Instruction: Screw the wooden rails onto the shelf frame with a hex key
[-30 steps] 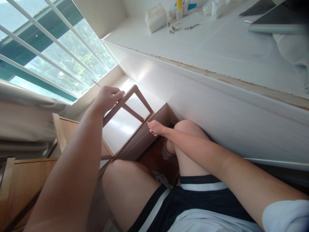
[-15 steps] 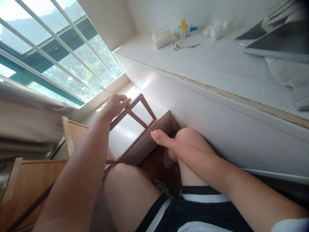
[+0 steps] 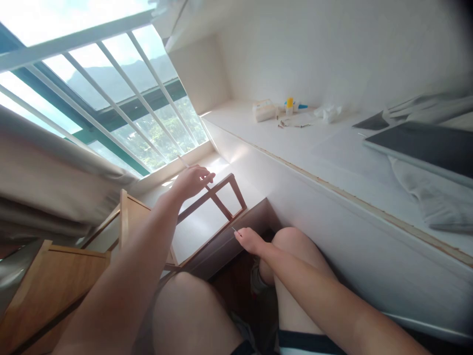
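My left hand (image 3: 192, 181) grips the upper rail of a small wooden frame (image 3: 221, 204) that leans over the pale sill by the window. A thin pale stick pokes out behind that hand. My right hand (image 3: 250, 239) is closed in a pinch on a thin metal pin whose tip shows at its fingertips, right at the frame's lower rail. My bare knees sit below both hands.
A white desk (image 3: 332, 162) runs along the right, carrying a box (image 3: 264, 110), small bottles (image 3: 290, 105), loose screws (image 3: 291, 124), crumpled tissue, a dark tablet (image 3: 424, 145) and a cloth. Wooden furniture panels (image 3: 55, 281) stand at lower left. A barred window (image 3: 111, 98) and a curtain fill the left.
The camera has tilted up, showing more wall and window. Both hands keep their hold on the frame and pin, in the same pose.
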`<action>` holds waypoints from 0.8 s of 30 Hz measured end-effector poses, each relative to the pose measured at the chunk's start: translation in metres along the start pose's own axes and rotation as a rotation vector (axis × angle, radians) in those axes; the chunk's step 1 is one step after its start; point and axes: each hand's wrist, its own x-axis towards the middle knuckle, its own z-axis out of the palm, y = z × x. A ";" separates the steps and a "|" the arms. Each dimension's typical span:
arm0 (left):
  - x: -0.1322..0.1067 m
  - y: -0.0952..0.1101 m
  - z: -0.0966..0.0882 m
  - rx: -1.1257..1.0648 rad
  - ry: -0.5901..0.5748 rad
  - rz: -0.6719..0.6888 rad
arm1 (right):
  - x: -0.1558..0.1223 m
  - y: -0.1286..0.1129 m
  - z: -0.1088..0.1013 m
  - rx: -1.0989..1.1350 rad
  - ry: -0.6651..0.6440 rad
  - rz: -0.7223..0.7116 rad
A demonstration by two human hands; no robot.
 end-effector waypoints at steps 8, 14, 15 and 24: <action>-0.033 0.015 -0.039 0.030 0.212 -0.028 | -0.008 -0.002 0.004 -0.002 -0.071 -0.062; -0.118 0.074 -0.018 -0.342 0.419 -0.018 | -0.022 -0.011 -0.002 0.023 -0.092 -0.092; -0.136 0.083 -0.003 -0.427 0.413 -0.036 | -0.027 -0.012 -0.003 0.032 -0.086 -0.093; -0.221 0.136 0.186 -1.244 0.248 -0.600 | -0.108 -0.010 0.039 0.725 -0.246 -0.073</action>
